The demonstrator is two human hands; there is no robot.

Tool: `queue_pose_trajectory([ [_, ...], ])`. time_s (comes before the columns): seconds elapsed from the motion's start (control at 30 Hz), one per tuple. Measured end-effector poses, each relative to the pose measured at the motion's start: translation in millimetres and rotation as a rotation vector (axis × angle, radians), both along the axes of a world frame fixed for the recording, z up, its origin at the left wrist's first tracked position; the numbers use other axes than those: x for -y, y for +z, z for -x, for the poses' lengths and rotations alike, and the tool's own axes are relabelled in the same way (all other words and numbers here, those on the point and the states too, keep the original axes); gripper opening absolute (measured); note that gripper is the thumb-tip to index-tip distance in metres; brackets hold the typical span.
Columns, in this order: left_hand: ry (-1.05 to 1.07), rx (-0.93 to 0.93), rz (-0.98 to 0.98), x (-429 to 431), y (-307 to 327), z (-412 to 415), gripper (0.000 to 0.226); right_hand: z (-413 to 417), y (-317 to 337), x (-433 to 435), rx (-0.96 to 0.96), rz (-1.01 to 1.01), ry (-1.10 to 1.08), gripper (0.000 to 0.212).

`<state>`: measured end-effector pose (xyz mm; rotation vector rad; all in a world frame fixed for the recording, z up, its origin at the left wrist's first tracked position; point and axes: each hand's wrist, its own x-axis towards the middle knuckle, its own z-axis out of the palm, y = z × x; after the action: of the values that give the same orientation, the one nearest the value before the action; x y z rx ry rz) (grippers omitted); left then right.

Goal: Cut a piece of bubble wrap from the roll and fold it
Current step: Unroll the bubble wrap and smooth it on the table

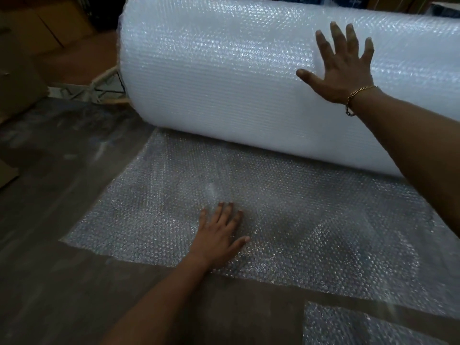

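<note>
One very large white cylindrical roll of bubble wrap point(224, 83) is laid on its side across the upper half of the frame. From beneath it a clear, thin sheet of bubble wrap point(311, 215) is spread flat toward the lower edge, joined to the roll and not yet cut. The right hand point(341, 68) is set palm-first against the roll's curved face at the upper right, with its fingers straight and spread wide and the thumb stretched out to the left. This placement is judged to serve for pushing or steadying the roll so that more wrap can be paid out. The left hand point(219, 237) is laid flat on the sheet at lower centre, its fingers straight and held close together and the thumb angled off to the right. It is judged to be pinning the sheet so that it is not dragged along with the roll. No cutting tool is seen, so the cut and the fold are taken as undone. A dark, wood-grained floor point(62, 282), dull and scuffed, carries everything, and the room is dimly lit. Brown cardboard boxes point(37, 28) are stacked at the upper left, and a white metal frame point(99, 88) is glimpsed just beside the roll's left end. A separate smaller piece of bubble wrap point(361, 327) is seen at the lower right corner, parted from the sheet by a strip of bare floor. A gold chain bracelet point(353, 100) is worn at the right wrist.
</note>
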<state>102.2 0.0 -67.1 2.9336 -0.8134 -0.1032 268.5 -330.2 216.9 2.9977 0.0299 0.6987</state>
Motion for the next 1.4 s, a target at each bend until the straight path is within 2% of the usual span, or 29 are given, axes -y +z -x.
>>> queue_pose_trajectory([
  [0.13, 0.029, -0.006, -0.005, -15.1, 7.0, -4.8, 0.082, 41.2, -29.5, -13.7, 0.033, -0.082, 0.028, 0.091],
  [0.27, 0.061, -0.022, 0.009, -40.5, 11.5, -4.9, 0.082, 101.2, -87.4, -35.0, 0.002, -0.170, 0.016, 0.091],
  [0.5, 0.102, -0.072, 0.033, -90.9, 16.1, 11.3, 0.091, 223.1, -197.0, -87.1, -0.302, -0.255, -0.060, 0.092],
  [0.63, 0.072, -0.092, 0.011, -95.2, 14.1, 23.8, 0.084, 276.8, -234.8, -103.6, -0.413, -0.253, -0.140, 0.099],
  [0.73, 0.022, -0.100, 0.011, -84.0, 11.2, 40.3, 0.080, 309.7, -246.6, -109.1, -0.461, -0.298, -0.204, 0.106],
  [0.93, -0.162, -0.056, 0.043, -26.1, 12.7, 89.3, 0.086, 374.5, -247.8, -99.0, -0.492, -0.354, -0.335, 0.096],
  [1.13, -0.386, -0.047, 0.105, 49.5, 11.8, 158.9, 0.064, 460.0, -243.7, -53.1, -0.437, -0.402, -0.501, 0.069],
  [1.27, -0.288, -0.230, 0.179, 80.0, 14.0, 199.7, 0.059, 508.4, -243.9, -21.7, -0.382, -0.504, -0.615, 0.066],
  [1.4, -0.248, -0.290, 0.188, 99.8, 11.0, 230.8, 0.063, 553.1, -247.0, 7.1, -0.389, -0.595, -0.696, 0.056],
])
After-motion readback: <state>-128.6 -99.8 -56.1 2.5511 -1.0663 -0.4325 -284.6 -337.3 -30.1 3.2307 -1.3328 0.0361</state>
